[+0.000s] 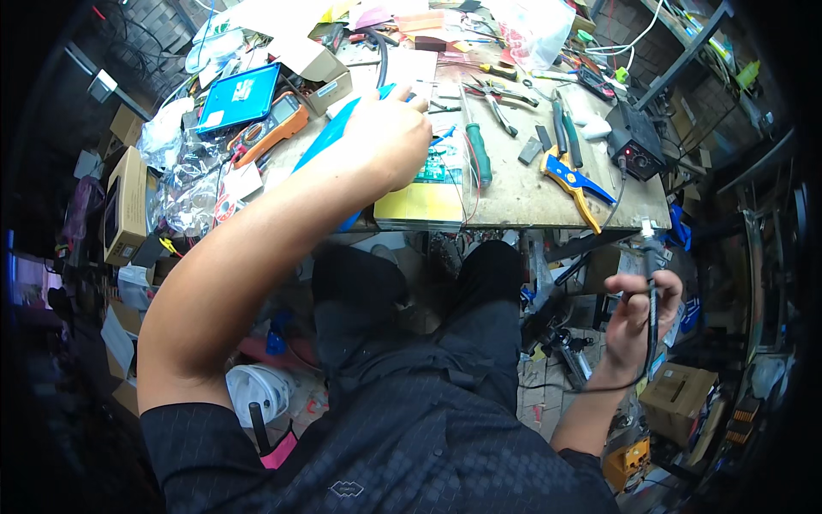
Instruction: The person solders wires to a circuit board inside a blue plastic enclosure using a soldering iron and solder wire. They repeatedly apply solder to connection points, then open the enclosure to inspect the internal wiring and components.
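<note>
My left hand (385, 137) is curled over a blue mat (321, 146), beside a green circuit board (434, 164) on a yellow pad (419, 203); what its fingers hold is hidden. My right hand (642, 304) grips a slim black corded tool (651, 264) with a pale metallic tip, held upright off the table's front right edge. A green-handled screwdriver (478, 152) lies right of the board, with blue-and-yellow wire strippers (572, 184) and pliers (498, 103) farther right.
The cluttered table (514, 210) also holds an orange multimeter (265, 133), a blue tray (235, 96), bagged items (184, 193) and a black control box (635, 141). Cardboard boxes (676, 403) and a white bucket (257, 390) are down beside my legs.
</note>
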Action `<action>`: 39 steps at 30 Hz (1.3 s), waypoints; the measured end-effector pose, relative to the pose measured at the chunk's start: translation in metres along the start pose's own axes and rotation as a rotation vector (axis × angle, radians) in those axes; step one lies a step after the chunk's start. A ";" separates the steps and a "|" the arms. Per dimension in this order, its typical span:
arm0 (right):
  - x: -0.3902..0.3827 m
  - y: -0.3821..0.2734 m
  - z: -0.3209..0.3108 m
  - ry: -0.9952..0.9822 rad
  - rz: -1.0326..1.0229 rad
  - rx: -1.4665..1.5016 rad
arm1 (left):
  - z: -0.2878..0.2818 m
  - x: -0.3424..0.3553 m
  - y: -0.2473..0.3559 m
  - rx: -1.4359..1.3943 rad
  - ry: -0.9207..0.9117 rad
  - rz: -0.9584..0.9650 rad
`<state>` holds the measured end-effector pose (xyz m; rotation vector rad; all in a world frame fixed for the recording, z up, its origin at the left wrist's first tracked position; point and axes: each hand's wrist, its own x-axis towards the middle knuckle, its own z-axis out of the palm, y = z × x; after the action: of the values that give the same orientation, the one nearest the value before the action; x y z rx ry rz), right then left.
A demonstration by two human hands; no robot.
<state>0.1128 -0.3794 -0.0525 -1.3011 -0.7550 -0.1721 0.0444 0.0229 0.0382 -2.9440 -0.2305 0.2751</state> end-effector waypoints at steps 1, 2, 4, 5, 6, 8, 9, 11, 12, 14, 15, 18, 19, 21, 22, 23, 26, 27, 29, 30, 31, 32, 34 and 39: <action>-0.002 -0.005 0.017 -0.025 -0.030 -0.053 | 0.002 0.002 -0.001 -0.002 -0.008 -0.004; -0.002 -0.015 0.039 -0.039 0.017 0.052 | 0.004 0.003 -0.001 0.009 0.005 -0.003; -0.019 -0.018 0.063 -0.052 0.153 0.090 | 0.006 0.002 -0.003 0.033 0.033 -0.006; -0.025 -0.018 0.077 -0.074 0.181 0.087 | 0.005 0.003 -0.003 0.046 0.025 -0.009; -0.024 -0.023 0.098 -0.101 0.204 0.069 | 0.005 0.005 -0.003 0.057 0.014 -0.008; -0.026 -0.021 0.122 -0.199 0.287 0.023 | 0.006 0.008 -0.004 0.063 0.017 -0.005; -0.024 -0.009 0.127 -0.275 0.205 -0.038 | 0.009 0.009 -0.006 0.055 0.028 -0.008; -0.017 0.002 0.148 -0.296 0.126 -0.081 | 0.013 0.013 -0.006 0.064 0.031 -0.017; -0.015 0.006 0.153 -0.310 0.135 -0.078 | 0.014 0.014 -0.005 0.072 0.033 -0.021; -0.015 0.011 0.163 -0.299 0.155 -0.133 | 0.016 0.015 -0.004 0.086 0.040 -0.027; -0.015 0.013 0.169 -0.277 0.122 -0.165 | 0.016 0.015 -0.004 0.092 0.046 -0.030; -0.012 0.017 0.177 -0.285 0.163 -0.187 | 0.017 0.014 -0.005 0.083 0.069 -0.032; -0.012 0.017 0.179 -0.273 0.186 -0.188 | 0.018 0.015 -0.006 0.076 0.077 -0.029; -0.010 0.019 0.183 -0.260 0.222 -0.186 | 0.020 0.014 -0.005 0.088 0.090 -0.024; -0.009 0.020 0.185 -0.259 0.235 -0.182 | 0.020 0.013 -0.005 0.094 0.095 -0.022; -0.008 0.022 0.186 -0.258 0.248 -0.179 | 0.020 0.014 -0.005 0.088 0.076 -0.023; -0.007 0.027 0.190 -0.258 0.250 -0.178 | 0.015 0.015 -0.004 0.065 0.040 -0.031; -0.007 0.029 0.191 -0.253 0.255 -0.170 | 0.015 0.015 -0.003 0.055 0.037 -0.036; -0.006 0.031 0.192 -0.255 0.283 -0.140 | 0.013 0.016 -0.001 0.051 0.019 -0.049; -0.006 0.032 0.192 -0.255 0.298 -0.125 | 0.012 0.018 -0.001 0.057 0.004 -0.055; -0.006 0.033 0.193 -0.254 0.296 -0.118 | 0.012 0.019 0.000 0.063 -0.011 -0.061; -0.007 0.034 0.193 -0.252 0.293 -0.112 | 0.012 0.018 0.000 0.072 -0.004 -0.063; -0.007 0.037 0.194 -0.247 0.280 -0.095 | 0.011 0.017 0.003 0.091 0.012 -0.065; -0.006 0.041 0.193 -0.267 0.240 -0.094 | 0.012 0.015 0.002 0.088 0.027 -0.045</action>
<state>0.0511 -0.1933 -0.0761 -1.5112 -0.8156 0.1646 0.0569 0.0250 0.0238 -2.8501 -0.2732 0.2331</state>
